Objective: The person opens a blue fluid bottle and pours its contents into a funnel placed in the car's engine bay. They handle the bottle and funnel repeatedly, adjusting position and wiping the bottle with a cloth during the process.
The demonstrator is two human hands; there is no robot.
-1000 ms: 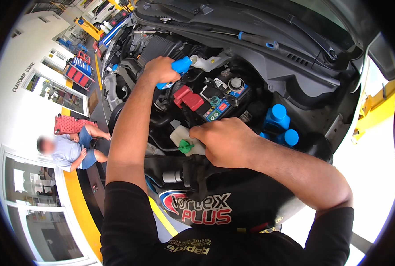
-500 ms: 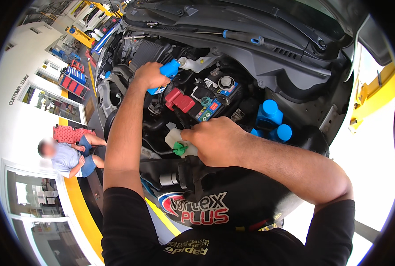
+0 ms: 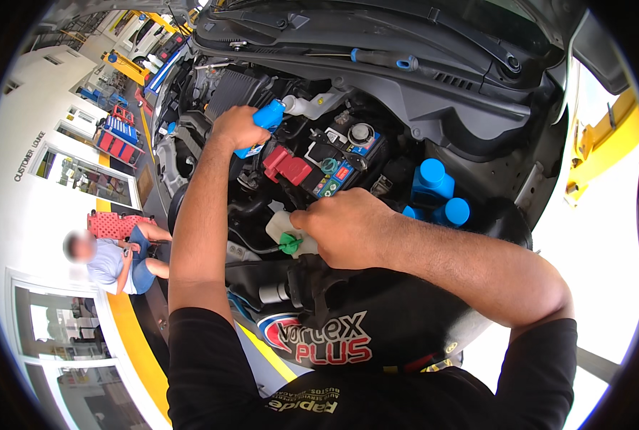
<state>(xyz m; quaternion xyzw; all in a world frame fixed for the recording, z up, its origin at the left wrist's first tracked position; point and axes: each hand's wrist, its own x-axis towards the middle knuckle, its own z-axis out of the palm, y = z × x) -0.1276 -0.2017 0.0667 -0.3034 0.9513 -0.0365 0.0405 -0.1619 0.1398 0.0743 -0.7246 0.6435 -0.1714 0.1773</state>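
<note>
My left hand (image 3: 238, 129) is wrapped round a blue bottle (image 3: 268, 118) over the engine bay. The bottle lies tilted, its upper end at the mouth of a white filler neck (image 3: 307, 107). Any liquid passing between them is too small to see. My right hand (image 3: 348, 228) is closed, knuckles up, at the near edge of the car battery (image 3: 332, 179). What its curled fingers grip, if anything, is hidden. Just left of it sits a whitish reservoir (image 3: 279, 223) with a green cap (image 3: 289, 243). A red terminal cover (image 3: 287, 165) lies between my hands.
Several blue-capped bottles (image 3: 433, 183) stand right of the battery. A screwdriver (image 3: 384, 59) rests on the cowl below the windshield. A black fender cover (image 3: 405, 308) drapes the near side. Left, a seated person (image 3: 115, 261) is near a red cart; a yellow lift post (image 3: 606, 147) stands right.
The view has shifted slightly. My left hand still holds the blue bottle at the filler neck, and my right hand stays in place. The seated person's arms have moved a little.
</note>
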